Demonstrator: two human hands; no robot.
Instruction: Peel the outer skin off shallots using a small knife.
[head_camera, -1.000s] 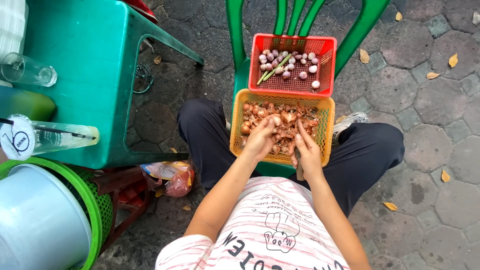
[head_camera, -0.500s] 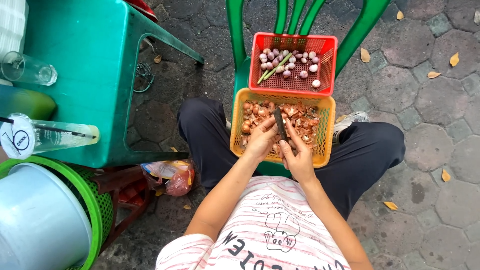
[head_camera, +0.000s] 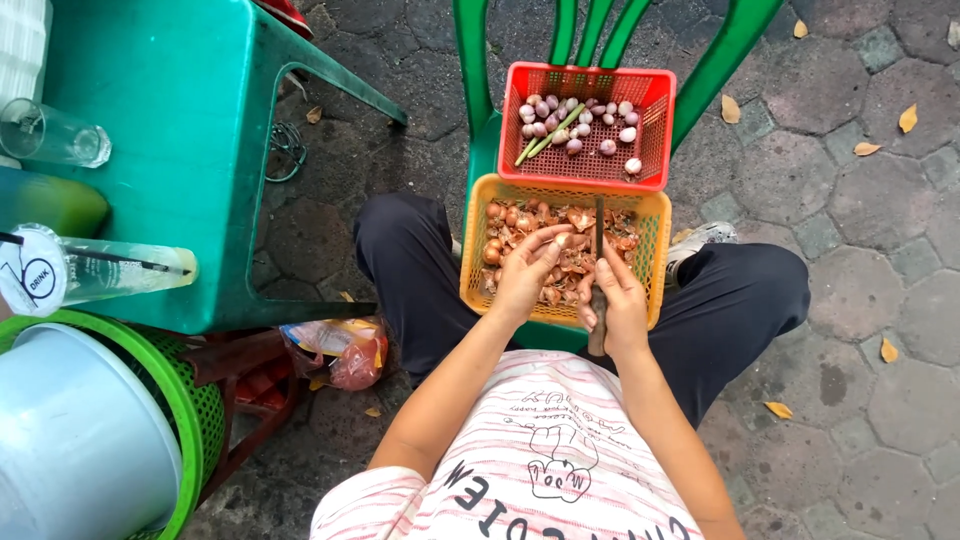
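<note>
Peeling shallots over an orange basket (head_camera: 480, 262) on the lap, beside a green table (head_camera: 180, 130).
Left hand (head_camera: 525, 275) pinching one shallot (head_camera: 562, 241) in its grip above the basket; right hand (head_camera: 620, 300) clamped round a knife (head_camera: 599, 235), blade up. Next, likely, careful trimming of skin. Red basket (head_camera: 655, 120) of peeled bulbs just beyond; nothing blocking.

Single head cam, looks almost straight down from above the person's own chest, wide view. Hands (head_camera: 575, 285) sit near frame centre, fairly close, over the yellow basket (head_camera: 480, 240) on the lap. Top edge reaches the green chair (head_camera: 480, 60), left the table (head_camera: 190, 130), right the paving (head_camera: 870, 260). No second view, no overlap.
</note>
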